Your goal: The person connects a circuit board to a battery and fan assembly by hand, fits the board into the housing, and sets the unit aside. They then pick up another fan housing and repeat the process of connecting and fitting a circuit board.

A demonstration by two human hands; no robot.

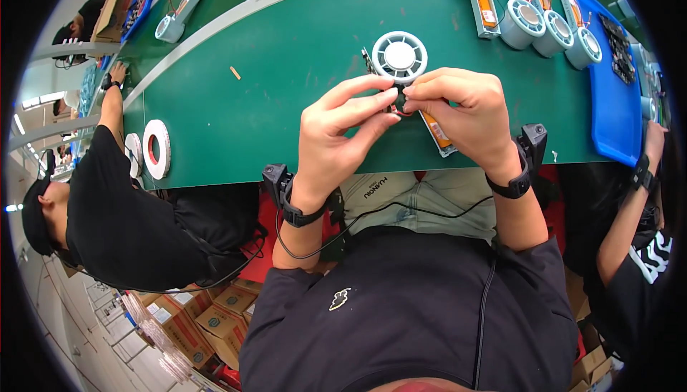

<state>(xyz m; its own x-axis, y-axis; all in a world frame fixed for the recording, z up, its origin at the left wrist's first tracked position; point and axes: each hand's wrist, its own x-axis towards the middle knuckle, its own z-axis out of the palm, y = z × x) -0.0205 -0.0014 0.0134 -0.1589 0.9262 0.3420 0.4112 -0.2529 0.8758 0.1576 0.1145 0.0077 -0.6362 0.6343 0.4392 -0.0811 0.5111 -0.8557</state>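
A light blue handheld fan with a round grille (399, 56) lies in front of me on the green table, its handle pointing toward me. An orange battery (436, 128) shows in the opened handle, partly under my right hand. My left hand (345, 121) is closed in a pinch just below the grille, with thin red and black wires at its fingertips. Close against it, my right hand (458, 103) pinches too, thumb and forefinger pressed together by a small dark part. What exactly sits between the right fingertips is too small and hidden to tell.
Several similar open fans (559, 33) stand at the back right beside a blue tray (614, 116) of dark parts. Another fan (169, 29) lies at the far left. Tape rolls (157, 149) rest near the left edge. People sit on both sides, one person's hand (654, 143) near the tray.
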